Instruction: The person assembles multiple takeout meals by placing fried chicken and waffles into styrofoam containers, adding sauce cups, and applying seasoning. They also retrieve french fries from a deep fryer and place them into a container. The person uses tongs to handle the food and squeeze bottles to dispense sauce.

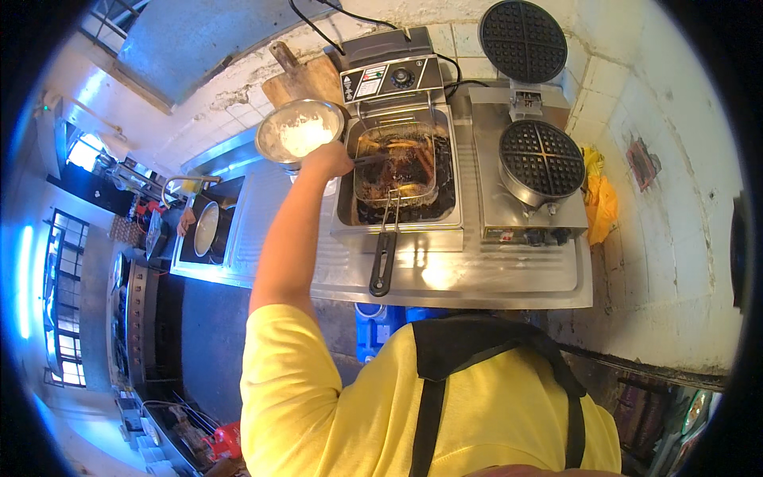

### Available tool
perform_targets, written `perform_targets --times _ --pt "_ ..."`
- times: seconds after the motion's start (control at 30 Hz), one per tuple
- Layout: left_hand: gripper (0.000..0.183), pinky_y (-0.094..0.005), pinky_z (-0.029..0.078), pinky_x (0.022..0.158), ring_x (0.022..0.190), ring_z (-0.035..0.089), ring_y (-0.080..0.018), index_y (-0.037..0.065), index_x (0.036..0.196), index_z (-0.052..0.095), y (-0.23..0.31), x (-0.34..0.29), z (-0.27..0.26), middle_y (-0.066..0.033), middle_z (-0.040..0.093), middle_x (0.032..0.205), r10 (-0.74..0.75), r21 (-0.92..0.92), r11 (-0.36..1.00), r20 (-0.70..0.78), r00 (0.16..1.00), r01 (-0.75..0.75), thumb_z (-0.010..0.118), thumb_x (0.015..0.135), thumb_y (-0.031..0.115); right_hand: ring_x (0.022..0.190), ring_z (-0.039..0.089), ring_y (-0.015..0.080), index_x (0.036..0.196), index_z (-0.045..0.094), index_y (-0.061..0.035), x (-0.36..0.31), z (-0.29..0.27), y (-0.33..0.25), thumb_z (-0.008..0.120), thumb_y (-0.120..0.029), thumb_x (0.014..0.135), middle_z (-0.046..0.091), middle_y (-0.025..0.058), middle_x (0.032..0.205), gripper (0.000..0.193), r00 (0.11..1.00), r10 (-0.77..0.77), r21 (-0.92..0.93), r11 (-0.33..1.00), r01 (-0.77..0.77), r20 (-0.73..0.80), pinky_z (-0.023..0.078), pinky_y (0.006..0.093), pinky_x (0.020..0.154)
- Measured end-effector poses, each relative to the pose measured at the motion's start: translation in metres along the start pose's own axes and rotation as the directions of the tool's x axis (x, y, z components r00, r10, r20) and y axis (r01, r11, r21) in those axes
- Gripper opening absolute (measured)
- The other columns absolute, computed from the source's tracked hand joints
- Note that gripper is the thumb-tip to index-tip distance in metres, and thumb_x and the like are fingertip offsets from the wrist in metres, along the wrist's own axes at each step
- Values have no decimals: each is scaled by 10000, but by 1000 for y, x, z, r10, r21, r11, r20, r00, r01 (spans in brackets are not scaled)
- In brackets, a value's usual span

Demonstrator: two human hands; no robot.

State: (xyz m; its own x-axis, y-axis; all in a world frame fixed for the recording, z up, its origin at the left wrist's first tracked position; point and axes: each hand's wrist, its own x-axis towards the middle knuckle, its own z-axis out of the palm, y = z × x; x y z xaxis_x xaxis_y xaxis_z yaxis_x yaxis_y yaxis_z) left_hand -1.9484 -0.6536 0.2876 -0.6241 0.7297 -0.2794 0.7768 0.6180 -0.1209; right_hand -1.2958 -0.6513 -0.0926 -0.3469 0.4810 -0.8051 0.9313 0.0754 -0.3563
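Observation:
My left hand [327, 161] reaches out over the left rim of a steel deep fryer [455, 208]. Its fingers are closed round a slim dark utensil [370, 159], whose far end points into the fryer; I cannot make out its exact kind. Below it a wire fryer basket [434, 184] sits in dark, bubbling oil, with browned strips of food [425, 161] in it. The basket's black handle [383, 264] sticks out toward me over the fryer's front, untouched. Just behind my hand stands a metal bowl [270, 143] with white powder or batter inside. My right hand is not in view.
A waffle iron [540, 159] stands raised open right of the fryer, beside a yellow-orange bag [602, 207]. A wooden cutting board [298, 79] leans on the back wall. At the sink on the left, another person's hand [186, 221] is near a pot [207, 229].

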Motion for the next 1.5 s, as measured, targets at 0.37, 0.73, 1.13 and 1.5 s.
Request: perform_targets --times 0.37,0.73,1.13,1.5 --pt "264 -406 518 736 845 666 -324 37 927 697 6 -31 -3 -179 688 900 343 -68 938 52 938 -340 618 820 265 987 632 297 1155 607 -12 -18 -20 13 566 -355 924 656 172 1109 416 997 -55 -69 996 58 46 483 404 854" --pt "507 -359 517 783 904 635 -247 -41 1352 432 49 -158 32 -215 602 1157 115 -804 487 -328 938 -341 570 920 185 947 608 170 1216 523 -37 -176 -149 -367 517 -293 989 624 95 1074 343 587 -807 793 313 522 -68 500 334 817" --pt "407 -346 532 744 935 624 -259 -16 1244 499 28 -221 122 -163 605 1138 -159 -983 179 -56 986 -27 560 961 270 780 626 200 1202 485 -81 -161 -157 -338 490 -233 994 578 48 857 258 728 -654 826 283 488 -206 514 352 683" --pt "194 -189 245 342 467 337 -45 46 1147 468 53 -230 74 -7 478 763 310 -688 -602 266 913 405 475 1000 173 948 562 461 1127 473 -11 -139 -126 -213 547 -230 934 593 271 1013 301 784 -512 -135 856 499 -349 447 499 812"
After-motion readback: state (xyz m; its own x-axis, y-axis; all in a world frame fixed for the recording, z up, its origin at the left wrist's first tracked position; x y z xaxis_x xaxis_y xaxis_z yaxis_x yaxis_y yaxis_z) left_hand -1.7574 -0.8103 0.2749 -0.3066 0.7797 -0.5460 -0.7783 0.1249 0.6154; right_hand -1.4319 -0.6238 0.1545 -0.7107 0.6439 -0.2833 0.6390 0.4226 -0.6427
